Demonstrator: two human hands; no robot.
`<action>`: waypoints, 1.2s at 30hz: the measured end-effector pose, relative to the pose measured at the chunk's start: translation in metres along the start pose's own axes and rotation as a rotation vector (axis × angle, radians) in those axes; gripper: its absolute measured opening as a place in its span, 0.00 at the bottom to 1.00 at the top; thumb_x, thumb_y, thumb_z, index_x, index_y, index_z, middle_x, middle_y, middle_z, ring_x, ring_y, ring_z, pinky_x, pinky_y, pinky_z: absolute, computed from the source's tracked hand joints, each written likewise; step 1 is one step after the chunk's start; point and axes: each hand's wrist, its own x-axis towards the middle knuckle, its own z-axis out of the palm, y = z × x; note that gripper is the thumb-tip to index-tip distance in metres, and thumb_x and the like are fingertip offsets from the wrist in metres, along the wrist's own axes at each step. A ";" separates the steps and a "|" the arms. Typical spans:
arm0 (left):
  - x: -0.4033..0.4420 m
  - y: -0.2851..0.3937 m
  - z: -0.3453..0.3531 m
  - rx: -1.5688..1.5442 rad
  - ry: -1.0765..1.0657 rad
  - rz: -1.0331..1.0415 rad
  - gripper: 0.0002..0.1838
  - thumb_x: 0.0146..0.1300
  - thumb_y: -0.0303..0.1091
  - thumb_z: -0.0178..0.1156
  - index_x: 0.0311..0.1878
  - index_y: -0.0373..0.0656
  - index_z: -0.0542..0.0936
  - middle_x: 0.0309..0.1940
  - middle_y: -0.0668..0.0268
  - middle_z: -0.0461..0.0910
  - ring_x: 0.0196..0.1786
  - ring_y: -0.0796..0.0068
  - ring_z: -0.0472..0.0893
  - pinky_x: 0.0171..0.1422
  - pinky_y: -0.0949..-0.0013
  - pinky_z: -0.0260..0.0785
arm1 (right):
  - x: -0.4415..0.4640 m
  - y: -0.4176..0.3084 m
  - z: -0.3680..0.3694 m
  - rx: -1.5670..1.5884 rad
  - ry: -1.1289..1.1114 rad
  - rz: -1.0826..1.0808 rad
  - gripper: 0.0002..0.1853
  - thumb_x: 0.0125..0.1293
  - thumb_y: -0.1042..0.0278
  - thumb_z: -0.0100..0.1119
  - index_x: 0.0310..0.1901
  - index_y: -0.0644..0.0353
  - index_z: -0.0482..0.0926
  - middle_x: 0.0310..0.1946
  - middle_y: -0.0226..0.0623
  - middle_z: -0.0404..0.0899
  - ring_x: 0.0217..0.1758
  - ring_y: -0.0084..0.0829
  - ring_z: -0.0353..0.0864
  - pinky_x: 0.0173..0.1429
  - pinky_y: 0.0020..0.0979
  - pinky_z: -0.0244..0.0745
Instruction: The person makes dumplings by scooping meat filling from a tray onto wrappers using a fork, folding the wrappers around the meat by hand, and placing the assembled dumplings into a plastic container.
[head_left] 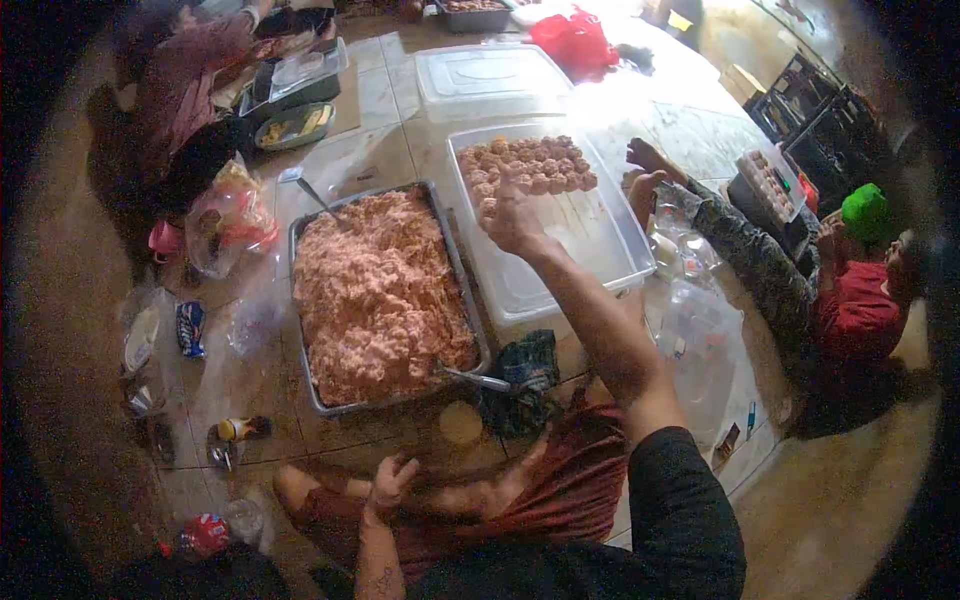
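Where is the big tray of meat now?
In the head view, the big tray stands on the floor, left of centre, between the blue packet on its left and the clear box with meatballs on its right.

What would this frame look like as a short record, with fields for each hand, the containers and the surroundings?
right hand: over the clear bin, at the near side of the meatballs; grip unclear
left hand: near the lap, fingers partly curled
bin contents: meatballs packed at the far end
metal tray: heaped with ground meat, two utensil handles sticking out
beyond bin: lidded box, red bag
right side: person in red, green cap
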 end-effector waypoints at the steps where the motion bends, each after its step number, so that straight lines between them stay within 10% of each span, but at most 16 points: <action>1: -0.001 0.021 -0.005 0.027 -0.009 -0.049 0.30 0.70 0.47 0.66 0.66 0.34 0.76 0.44 0.56 0.80 0.46 0.59 0.80 0.48 0.58 0.73 | 0.015 0.026 0.020 -0.087 0.136 -0.230 0.43 0.66 0.76 0.53 0.78 0.71 0.43 0.65 0.65 0.67 0.69 0.53 0.69 0.74 0.45 0.65; 3: 0.010 0.004 -0.010 0.058 -0.022 -0.103 0.30 0.71 0.48 0.65 0.65 0.34 0.77 0.36 0.59 0.80 0.36 0.61 0.79 0.39 0.57 0.70 | 0.022 0.049 0.039 -0.245 0.208 -0.306 0.45 0.68 0.71 0.55 0.79 0.71 0.39 0.71 0.66 0.61 0.73 0.57 0.65 0.76 0.47 0.64; 6: 0.036 -0.055 -0.012 0.580 0.129 1.070 0.25 0.72 0.47 0.64 0.60 0.35 0.81 0.24 0.66 0.74 0.26 0.66 0.72 0.29 0.56 0.60 | 0.013 0.053 0.034 -0.152 0.168 -0.330 0.49 0.64 0.74 0.60 0.78 0.71 0.39 0.72 0.64 0.60 0.72 0.59 0.67 0.76 0.46 0.65; 9: 0.030 -0.043 -0.012 0.489 -0.033 0.887 0.20 0.71 0.43 0.65 0.56 0.37 0.83 0.22 0.66 0.75 0.24 0.67 0.72 0.26 0.59 0.60 | 0.023 0.064 0.043 -0.066 0.186 -0.293 0.53 0.61 0.73 0.66 0.79 0.70 0.39 0.69 0.61 0.65 0.66 0.58 0.72 0.71 0.46 0.71; 12: 0.023 -0.004 -0.004 -0.241 -0.036 -0.222 0.13 0.72 0.33 0.63 0.55 0.38 0.83 0.20 0.66 0.74 0.19 0.66 0.69 0.23 0.60 0.55 | 0.016 0.056 0.038 -0.137 0.301 -0.460 0.54 0.60 0.69 0.71 0.79 0.68 0.41 0.62 0.58 0.70 0.59 0.55 0.77 0.64 0.46 0.77; 16: 0.029 -0.016 -0.010 0.170 -0.129 -0.074 0.20 0.72 0.43 0.64 0.56 0.36 0.83 0.36 0.55 0.81 0.35 0.66 0.80 0.27 0.64 0.63 | 0.019 0.059 0.029 -0.090 0.144 -0.339 0.55 0.60 0.73 0.69 0.79 0.69 0.37 0.68 0.69 0.66 0.65 0.62 0.74 0.72 0.47 0.69; 20: 0.039 -0.032 -0.004 0.290 -0.138 0.012 0.24 0.70 0.47 0.65 0.57 0.35 0.81 0.44 0.49 0.82 0.44 0.62 0.82 0.38 0.62 0.67 | -0.042 -0.002 -0.013 -0.049 0.364 -0.240 0.15 0.65 0.66 0.69 0.47 0.66 0.78 0.42 0.55 0.83 0.52 0.57 0.82 0.59 0.51 0.77; 22: 0.019 0.019 0.006 0.247 -0.067 0.058 0.28 0.69 0.50 0.67 0.58 0.34 0.81 0.49 0.46 0.82 0.50 0.57 0.81 0.48 0.58 0.69 | -0.078 -0.044 -0.036 -0.147 0.277 -0.282 0.06 0.72 0.68 0.61 0.41 0.61 0.80 0.34 0.42 0.82 0.38 0.41 0.83 0.46 0.44 0.78; 26: -0.003 0.057 0.019 0.158 0.073 0.256 0.34 0.66 0.54 0.69 0.61 0.32 0.78 0.55 0.43 0.82 0.60 0.50 0.80 0.64 0.54 0.72 | -0.156 -0.080 -0.027 -0.517 -0.288 -0.468 0.07 0.73 0.66 0.59 0.38 0.58 0.82 0.31 0.48 0.81 0.30 0.48 0.81 0.39 0.45 0.77; 36: -0.039 0.090 0.002 -0.192 -0.022 0.694 0.29 0.63 0.37 0.75 0.64 0.40 0.75 0.58 0.61 0.81 0.60 0.70 0.79 0.66 0.65 0.72 | -0.207 -0.084 0.044 -0.493 -0.480 -0.297 0.10 0.71 0.68 0.58 0.47 0.66 0.77 0.37 0.50 0.85 0.34 0.45 0.87 0.35 0.42 0.85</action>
